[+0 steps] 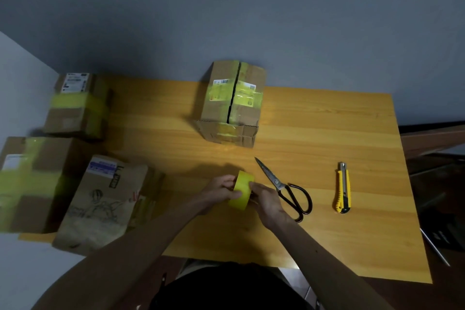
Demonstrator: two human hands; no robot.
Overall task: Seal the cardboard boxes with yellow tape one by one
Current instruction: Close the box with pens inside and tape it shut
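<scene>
**A:** At the front middle of the surface, what are the hands doing?

**B:** Both hold the tape, a yellow roll, just above the wood. The left hand curls round the roll's left side, and the right hand pinches its right rim. Each grip is closed on the roll, likely so one hand steadies it while the other hunts for the loose end.

**A:** What lies nearest?

**B:** Scissors, just right of the right hand, with the handles toward the person, handy for cutting a strip. Well apart to the right lies a yellow knife.

**A:** And the boxes?

**B:** The middle box stands at the far side, straight ahead of the hands. A dark slit runs along its top seam through yellowish tape, so I judge it is the one to seal next. Three others crowd the left edge. The far box and the blurred edge box wear yellow bands and are probably finished. Whether the near box is sealed, I cannot tell.
</scene>
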